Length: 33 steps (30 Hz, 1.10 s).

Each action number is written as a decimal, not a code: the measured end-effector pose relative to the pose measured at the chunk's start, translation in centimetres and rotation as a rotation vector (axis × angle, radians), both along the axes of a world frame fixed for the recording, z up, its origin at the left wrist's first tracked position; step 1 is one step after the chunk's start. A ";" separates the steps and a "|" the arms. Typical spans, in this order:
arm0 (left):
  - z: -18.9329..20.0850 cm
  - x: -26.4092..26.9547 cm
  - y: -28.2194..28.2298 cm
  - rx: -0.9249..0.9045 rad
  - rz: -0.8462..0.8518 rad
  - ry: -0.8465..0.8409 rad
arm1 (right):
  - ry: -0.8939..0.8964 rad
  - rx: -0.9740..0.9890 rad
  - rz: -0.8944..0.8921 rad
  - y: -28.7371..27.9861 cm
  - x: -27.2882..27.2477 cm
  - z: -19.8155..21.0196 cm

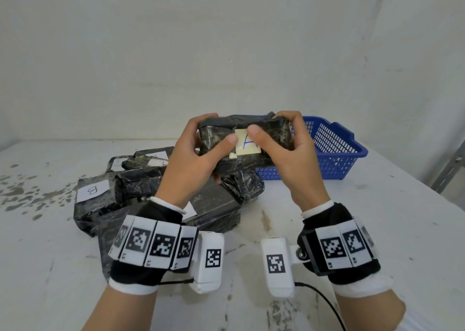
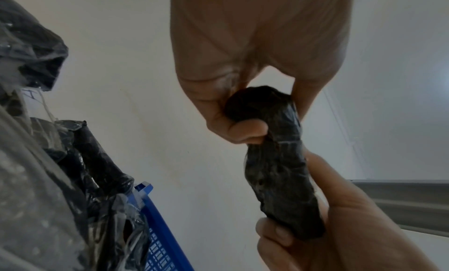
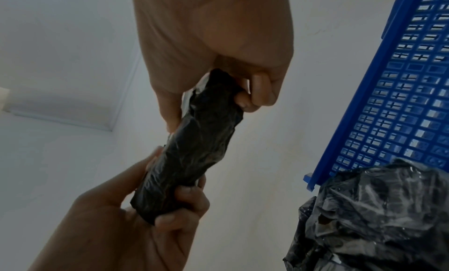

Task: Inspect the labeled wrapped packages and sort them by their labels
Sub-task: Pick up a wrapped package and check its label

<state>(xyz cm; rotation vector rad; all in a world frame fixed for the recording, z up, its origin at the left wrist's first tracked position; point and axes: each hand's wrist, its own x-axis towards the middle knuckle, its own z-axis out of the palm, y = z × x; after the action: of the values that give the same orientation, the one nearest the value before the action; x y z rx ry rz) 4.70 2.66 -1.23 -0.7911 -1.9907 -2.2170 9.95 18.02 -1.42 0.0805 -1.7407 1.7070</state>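
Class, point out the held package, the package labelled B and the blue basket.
held package (image 1: 219,139), head view, wrap left of its label
package labelled B (image 1: 92,190), head view, its white label
blue basket (image 1: 337,139), head view, right wall

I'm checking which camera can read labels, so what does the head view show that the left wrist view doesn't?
Only the head view shows the held package's white label with blue handwriting, partly covered by both thumbs, and a table package labelled B.

Only the left wrist view shows the held package edge-on, with fingers curled round its underside.

Both show the left hand and right hand gripping it, the blue basket and the pile.
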 end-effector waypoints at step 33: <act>0.4 -0.7 -0.6 0.139 -0.058 -0.015 | -0.076 -0.058 0.118 0.7 0.1 0.1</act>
<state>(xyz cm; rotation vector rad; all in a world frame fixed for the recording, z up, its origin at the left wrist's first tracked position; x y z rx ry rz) 4.03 2.08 -0.78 -0.8273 -1.8184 -2.3692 10.03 18.75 -1.27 0.0945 -1.7709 1.8664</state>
